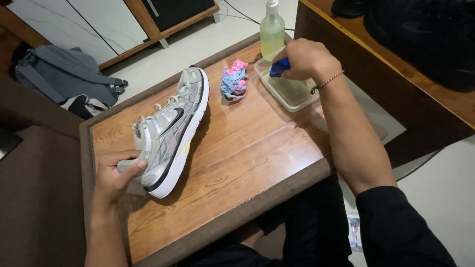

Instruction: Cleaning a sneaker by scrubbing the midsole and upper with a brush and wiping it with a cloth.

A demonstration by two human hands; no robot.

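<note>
A silver and white running shoe (170, 129) lies on its side on the wooden table (247, 153), toe pointing away from me. My left hand (115, 174) grips its heel end. My right hand (306, 58) is closed around a small blue object (278, 67), possibly a brush handle, and holds it over a clear plastic tub (292, 94) of murky liquid at the table's far right. The tip of the blue object is hidden by my fingers.
A crumpled pink and blue cloth (234, 80) lies between shoe and tub. A spray bottle (272, 29) of pale green liquid stands behind the tub. A grey backpack (64, 74) rests on the floor at left. A dark wooden desk (435, 99) stands at right.
</note>
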